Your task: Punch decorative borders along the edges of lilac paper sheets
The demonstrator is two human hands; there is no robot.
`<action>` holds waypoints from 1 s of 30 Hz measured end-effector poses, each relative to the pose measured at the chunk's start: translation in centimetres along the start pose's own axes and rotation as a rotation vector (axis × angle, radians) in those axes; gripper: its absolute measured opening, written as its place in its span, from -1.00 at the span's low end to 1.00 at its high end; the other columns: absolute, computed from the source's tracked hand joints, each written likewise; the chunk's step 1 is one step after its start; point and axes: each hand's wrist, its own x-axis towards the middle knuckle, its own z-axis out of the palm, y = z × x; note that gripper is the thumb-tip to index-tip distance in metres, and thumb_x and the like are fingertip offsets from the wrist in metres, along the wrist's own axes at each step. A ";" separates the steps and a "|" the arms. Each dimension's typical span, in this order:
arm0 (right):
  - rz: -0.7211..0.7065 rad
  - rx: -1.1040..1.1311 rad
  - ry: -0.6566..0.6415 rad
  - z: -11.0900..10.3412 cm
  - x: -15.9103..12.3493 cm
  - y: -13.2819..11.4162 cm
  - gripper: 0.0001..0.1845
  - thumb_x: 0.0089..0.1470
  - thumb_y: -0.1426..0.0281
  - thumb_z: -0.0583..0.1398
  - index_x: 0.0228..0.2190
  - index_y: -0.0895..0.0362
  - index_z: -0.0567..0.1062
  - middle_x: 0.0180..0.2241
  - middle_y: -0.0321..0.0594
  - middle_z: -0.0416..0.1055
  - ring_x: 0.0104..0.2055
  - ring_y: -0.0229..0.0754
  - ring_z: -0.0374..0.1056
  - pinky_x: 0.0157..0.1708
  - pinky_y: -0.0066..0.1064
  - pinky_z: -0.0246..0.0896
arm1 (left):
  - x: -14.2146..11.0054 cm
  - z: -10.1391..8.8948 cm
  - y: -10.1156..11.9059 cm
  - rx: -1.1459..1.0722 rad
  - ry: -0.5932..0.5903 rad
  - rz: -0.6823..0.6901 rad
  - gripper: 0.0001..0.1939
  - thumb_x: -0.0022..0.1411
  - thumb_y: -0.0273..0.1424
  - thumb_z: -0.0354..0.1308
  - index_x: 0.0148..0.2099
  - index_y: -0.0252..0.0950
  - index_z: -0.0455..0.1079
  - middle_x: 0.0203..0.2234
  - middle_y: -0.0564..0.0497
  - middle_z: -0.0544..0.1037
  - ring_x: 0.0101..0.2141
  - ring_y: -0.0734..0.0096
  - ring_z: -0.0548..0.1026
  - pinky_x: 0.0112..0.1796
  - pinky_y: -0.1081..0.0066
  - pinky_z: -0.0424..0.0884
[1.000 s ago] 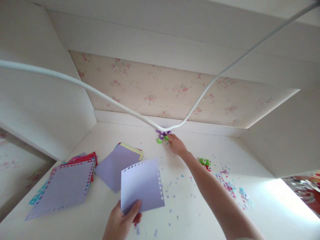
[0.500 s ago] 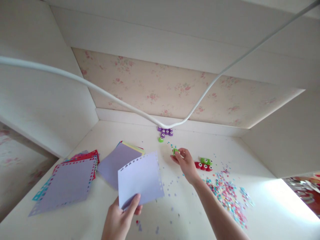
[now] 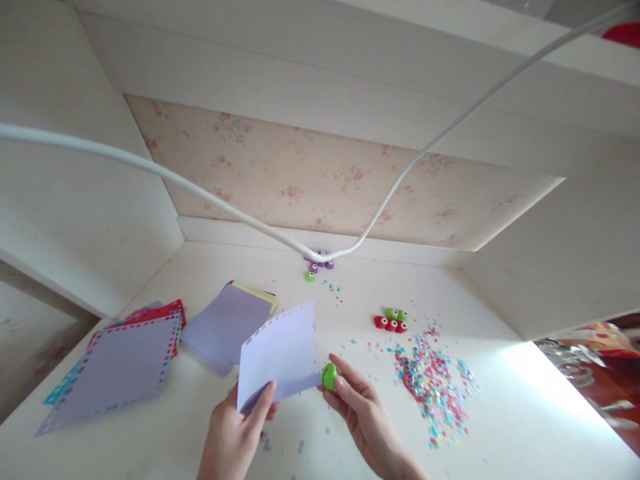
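Observation:
My left hand (image 3: 233, 427) grips a lilac sheet of paper (image 3: 283, 353) by its lower left corner, thumb on top. Small shapes are punched along the sheet's upper edge and right edge. In my right hand (image 3: 363, 410) is a green craft punch (image 3: 329, 377), pinched between thumb and fingers. The punch is right at the sheet's lower right corner; whether the paper is inside its slot I cannot tell.
Left lie a stack of punched sheets (image 3: 125, 360) and a pile of lilac paper (image 3: 227, 320). Red and green punches (image 3: 391, 323) stand right of centre, near scattered confetti (image 3: 433, 380). Purple punches (image 3: 323, 261) sit at the back, beside another green punch (image 3: 311, 276). A white cable (image 3: 235, 207) hangs across.
My right hand has come down and nearer with the green punch, from the table's middle to the sheet's right edge. My left hand keeps its hold on the paper. The view has shifted slightly.

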 end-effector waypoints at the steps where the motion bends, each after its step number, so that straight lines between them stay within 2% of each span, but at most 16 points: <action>1: -0.010 -0.027 -0.009 -0.1 0.0 0.0 -0.33 -0.02 0.25 0.41 0.10 0.17 0.42 -0.05 -0.11 0.53 -0.04 -0.11 0.46 0.16 -0.23 0.17 | -0.1 0.0 0.1 0.001 0.000 0.014 -0.57 0.11 0.02 0.20 -0.34 -0.28 0.49 -0.56 -0.06 0.64 -0.47 0.15 0.64 -0.51 0.46 0.53; 7: -0.037 -0.122 -0.008 -0.4 0.2 0.2 -0.43 -0.04 0.20 0.41 -0.01 0.16 0.50 -0.13 -0.12 0.55 -0.07 -0.10 0.44 0.10 -0.22 0.19 | -0.2 0.0 0.5 0.010 0.007 0.052 -0.62 0.10 -0.01 0.22 -0.37 -0.24 0.50 -0.59 -0.05 0.63 -0.48 0.14 0.64 -0.49 0.47 0.53; 14: -0.036 -0.158 -0.023 -0.2 0.4 0.1 -0.44 -0.05 0.19 0.41 -0.04 0.14 0.51 -0.16 -0.14 0.55 -0.10 -0.11 0.44 0.06 -0.24 0.21 | 0.0 -0.2 0.3 0.065 0.007 0.095 -0.63 0.11 -0.02 0.21 -0.34 -0.23 0.51 -0.60 -0.03 0.62 -0.50 0.16 0.64 -0.49 0.49 0.52; 19: -0.046 -0.280 -0.053 -0.1 0.4 0.1 -0.48 -0.04 0.16 0.40 -0.06 0.10 0.50 -0.21 -0.17 0.55 -0.11 -0.10 0.45 -0.02 -0.28 0.21 | 0.0 -0.1 0.3 0.095 0.003 0.142 -0.65 0.13 -0.03 0.19 -0.38 -0.21 0.50 -0.62 -0.01 0.61 -0.54 0.19 0.62 -0.51 0.49 0.50; 22: -0.083 -0.343 -0.056 0.2 0.5 -0.1 -0.49 -0.10 0.19 0.43 -0.09 0.06 0.52 -0.16 -0.21 0.51 -0.15 -0.13 0.43 -0.12 -0.34 0.21 | 0.0 0.0 0.4 0.098 -0.011 0.170 -0.66 0.16 -0.04 0.17 -0.39 -0.21 0.50 -0.63 0.01 0.60 -0.56 0.21 0.61 -0.52 0.50 0.49; 24: -0.067 -0.388 -0.089 0.5 0.6 -0.3 -0.47 -0.11 0.18 0.43 -0.09 0.07 0.53 -0.13 -0.20 0.50 -0.13 -0.12 0.41 -0.10 -0.34 0.20 | 0.0 0.1 0.4 0.098 -0.026 0.175 -0.66 0.17 -0.05 0.16 -0.38 -0.21 0.50 -0.63 0.01 0.59 -0.56 0.23 0.61 -0.53 0.51 0.49; 30: -0.069 -0.408 -0.152 0.8 0.5 -0.4 -0.58 -0.09 0.17 0.42 -0.23 0.12 0.53 -0.30 -0.22 0.51 -0.21 -0.15 0.38 -0.21 -0.38 0.17 | 0.0 0.1 -0.1 0.064 -0.048 0.129 -0.65 0.17 -0.04 0.17 -0.36 -0.23 0.50 -0.61 0.00 0.61 -0.53 0.23 0.62 -0.50 0.51 0.50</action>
